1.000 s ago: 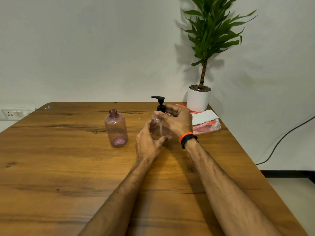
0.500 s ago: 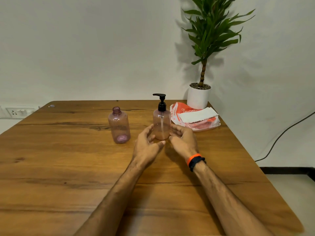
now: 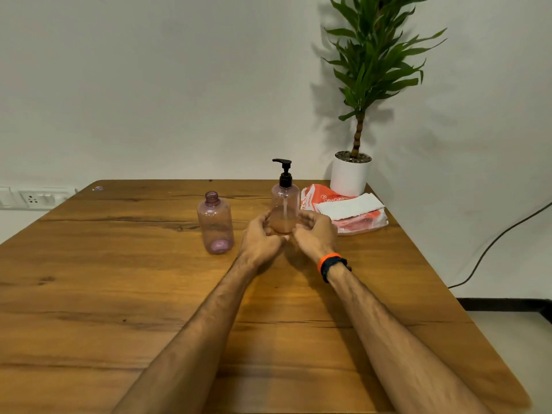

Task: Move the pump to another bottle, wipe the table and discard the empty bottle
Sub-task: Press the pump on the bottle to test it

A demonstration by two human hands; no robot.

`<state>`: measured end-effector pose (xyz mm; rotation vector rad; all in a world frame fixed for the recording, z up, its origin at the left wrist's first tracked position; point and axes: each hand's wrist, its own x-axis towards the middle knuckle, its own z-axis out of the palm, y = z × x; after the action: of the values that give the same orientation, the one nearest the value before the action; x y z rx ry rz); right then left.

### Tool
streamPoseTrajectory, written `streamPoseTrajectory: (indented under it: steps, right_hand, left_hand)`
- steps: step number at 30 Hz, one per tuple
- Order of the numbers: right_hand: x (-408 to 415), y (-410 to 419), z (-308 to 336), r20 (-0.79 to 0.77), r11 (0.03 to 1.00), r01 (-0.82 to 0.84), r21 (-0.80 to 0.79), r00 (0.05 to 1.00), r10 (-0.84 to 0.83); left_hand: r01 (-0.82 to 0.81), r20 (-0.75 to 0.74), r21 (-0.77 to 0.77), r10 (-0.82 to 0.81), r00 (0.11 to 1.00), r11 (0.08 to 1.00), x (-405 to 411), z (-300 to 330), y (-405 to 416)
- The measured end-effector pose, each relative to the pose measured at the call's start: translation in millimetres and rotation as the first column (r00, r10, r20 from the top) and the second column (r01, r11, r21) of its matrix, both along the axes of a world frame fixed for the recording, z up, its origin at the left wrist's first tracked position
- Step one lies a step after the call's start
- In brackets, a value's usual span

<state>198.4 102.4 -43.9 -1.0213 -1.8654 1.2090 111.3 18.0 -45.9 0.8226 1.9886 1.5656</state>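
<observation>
The pump bottle (image 3: 285,206) is standing upright toward the far side of the wooden worktop (image 3: 119,294), a little orange-tinted liquid sitting in its lower part and the black pump (image 3: 284,172) screwed on top, its spout pointing toward nine o'clock. Both hands are cupping its base. The left hand (image 3: 259,240) is lying at the bottle's eight o'clock with the fingers loosely curved toward the plastic, and the right hand (image 3: 315,234) is mirroring it at four o'clock, an orange and black band (image 3: 331,265) circling that wrist. The fingertips are sitting right against or just beside the bottle wall; whether they are actually gripping it, I cannot tell from here.

At the pump bottle's nine o'clock, near but apart, the second bottle (image 3: 215,224) is standing upright with its neck open and uncapped, purplish and clear. At three o'clock an orange and white plastic packet (image 3: 343,216) is lying flat with a white folded tissue (image 3: 349,206) resting on it. Beyond that, at about one o'clock in the worktop's far corner, a potted plant (image 3: 352,174) in a white pot is standing against the wall.
</observation>
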Motion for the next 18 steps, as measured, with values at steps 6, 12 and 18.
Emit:
streamPoseTrajectory:
  steps: [6,12,18]
  right_hand:
    - [-0.9,-21.8,-9.4,-0.079,0.998,-0.041,0.049,0.996,0.045]
    - [-35.9,-55.7,-9.4,0.019,0.974,-0.168,0.151,0.986,0.167]
    - [-82.2,-80.8,-7.4,0.174,0.942,-0.242,0.231,0.963,0.205]
  left_hand:
    - [-0.114,-0.199,0.000,0.112,0.974,0.993,1.9,-4.6,-66.2]
    - [-0.313,-0.419,-0.075,0.255,0.872,0.947,-33.5,-18.2,-131.8]
    - [-0.342,-0.668,-0.319,0.046,0.743,0.884,-68.7,-34.8,-160.9]
